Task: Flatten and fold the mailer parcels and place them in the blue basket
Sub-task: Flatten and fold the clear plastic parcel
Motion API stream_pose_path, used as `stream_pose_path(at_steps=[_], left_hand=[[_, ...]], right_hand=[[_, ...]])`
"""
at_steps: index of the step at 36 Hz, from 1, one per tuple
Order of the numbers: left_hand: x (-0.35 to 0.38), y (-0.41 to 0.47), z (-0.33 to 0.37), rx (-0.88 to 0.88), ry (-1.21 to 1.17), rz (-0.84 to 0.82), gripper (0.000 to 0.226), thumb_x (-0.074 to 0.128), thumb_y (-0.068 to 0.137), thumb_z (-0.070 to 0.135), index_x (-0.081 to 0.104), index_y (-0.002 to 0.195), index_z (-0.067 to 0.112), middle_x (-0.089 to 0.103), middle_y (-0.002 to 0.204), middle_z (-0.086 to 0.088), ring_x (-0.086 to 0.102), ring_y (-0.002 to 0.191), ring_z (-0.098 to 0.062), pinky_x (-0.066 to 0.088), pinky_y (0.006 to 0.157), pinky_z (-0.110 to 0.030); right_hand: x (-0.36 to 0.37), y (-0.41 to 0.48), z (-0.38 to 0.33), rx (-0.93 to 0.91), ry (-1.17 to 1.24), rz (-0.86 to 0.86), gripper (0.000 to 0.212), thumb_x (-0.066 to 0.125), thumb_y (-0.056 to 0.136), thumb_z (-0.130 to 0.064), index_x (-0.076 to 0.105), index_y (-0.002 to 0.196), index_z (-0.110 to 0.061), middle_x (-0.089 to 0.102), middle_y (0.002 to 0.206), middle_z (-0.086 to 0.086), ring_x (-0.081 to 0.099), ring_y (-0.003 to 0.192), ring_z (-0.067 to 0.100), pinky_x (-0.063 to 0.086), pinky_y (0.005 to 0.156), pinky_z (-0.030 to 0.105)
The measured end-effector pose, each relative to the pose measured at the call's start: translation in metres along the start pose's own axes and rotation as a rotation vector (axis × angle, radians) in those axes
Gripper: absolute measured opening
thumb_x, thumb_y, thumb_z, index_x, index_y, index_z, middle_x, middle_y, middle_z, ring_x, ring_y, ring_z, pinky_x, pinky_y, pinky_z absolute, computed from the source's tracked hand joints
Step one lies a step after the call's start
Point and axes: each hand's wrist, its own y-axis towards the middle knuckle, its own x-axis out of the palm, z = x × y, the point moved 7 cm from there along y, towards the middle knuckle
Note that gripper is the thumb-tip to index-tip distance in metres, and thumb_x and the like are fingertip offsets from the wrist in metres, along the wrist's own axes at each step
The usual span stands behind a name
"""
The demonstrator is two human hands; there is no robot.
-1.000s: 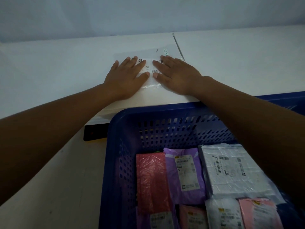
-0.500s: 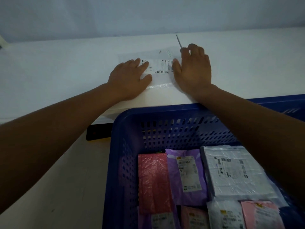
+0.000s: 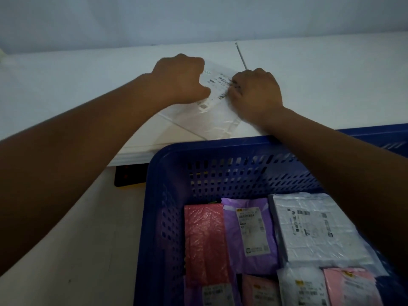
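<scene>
A white mailer parcel [image 3: 217, 100] with a barcode label lies on the white table [image 3: 320, 85], turned at an angle, its near corner close to the table edge. My left hand [image 3: 181, 78] grips its far left edge with curled fingers. My right hand [image 3: 256, 91] grips its right edge, fingers curled over the label. The blue basket [image 3: 220, 155] stands just in front of the table, below my arms. Inside it lie several folded mailers: a red one [image 3: 205, 241], a purple one [image 3: 249, 235], a white one [image 3: 318, 228] and pink ones.
A thin grey rod or seam [image 3: 241, 55] runs across the table behind my right hand. A dark box [image 3: 128, 176] sits under the table edge, left of the basket. The pale floor [image 3: 88, 239] lies to the left of the basket.
Both hands went from lying flat on the mailer to gripping its edges with curled fingers. The mailer has turned to an angle and come nearer the table edge.
</scene>
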Motion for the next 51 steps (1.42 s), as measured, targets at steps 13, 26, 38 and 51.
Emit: stream_pose_path(at_steps=[13, 26, 38, 51], left_hand=[[0.062, -0.005, 0.005, -0.124, -0.106, -0.211, 0.067, 0.012, 0.099, 0.062, -0.001, 0.158, 0.033, -0.008, 0.166, 0.006, -0.006, 0.153, -0.017, -0.007, 0.115, -0.066], [0.063, -0.014, -0.002, -0.194, -0.151, -0.199, 0.061, 0.012, 0.105, 0.046, -0.003, 0.159, 0.022, -0.01, 0.166, -0.001, -0.009, 0.153, -0.019, -0.008, 0.118, -0.06], [0.056, -0.03, -0.021, -0.004, -0.158, -0.067, 0.062, 0.018, 0.106, 0.045, 0.003, 0.159, 0.018, -0.005, 0.167, -0.002, -0.005, 0.153, -0.015, -0.002, 0.124, -0.041], [0.06, -0.039, -0.026, 0.142, -0.215, -0.183, 0.062, 0.018, 0.106, 0.05, 0.004, 0.159, 0.021, -0.005, 0.166, 0.0, -0.007, 0.152, -0.012, -0.004, 0.119, -0.029]], right_hand=[[0.0, 0.003, -0.007, -0.043, -0.012, -0.093, 0.048, 0.037, 0.093, -0.028, 0.058, 0.134, -0.015, 0.05, 0.147, 0.011, 0.04, 0.14, 0.028, 0.031, 0.111, 0.043], [0.033, 0.008, -0.036, 0.018, 0.14, -0.422, 0.059, 0.019, 0.105, -0.044, 0.018, 0.158, -0.018, 0.012, 0.166, 0.006, 0.007, 0.153, 0.024, 0.008, 0.123, 0.048], [0.008, 0.015, -0.031, 0.027, -0.021, -0.248, 0.04, 0.037, 0.096, -0.022, 0.049, 0.131, -0.01, 0.051, 0.137, 0.011, 0.041, 0.134, 0.027, 0.029, 0.113, 0.042], [0.033, 0.002, -0.052, 0.006, 0.108, -0.412, 0.069, 0.02, 0.101, -0.052, 0.018, 0.156, -0.011, 0.013, 0.165, 0.013, 0.008, 0.153, 0.023, 0.009, 0.124, 0.044]])
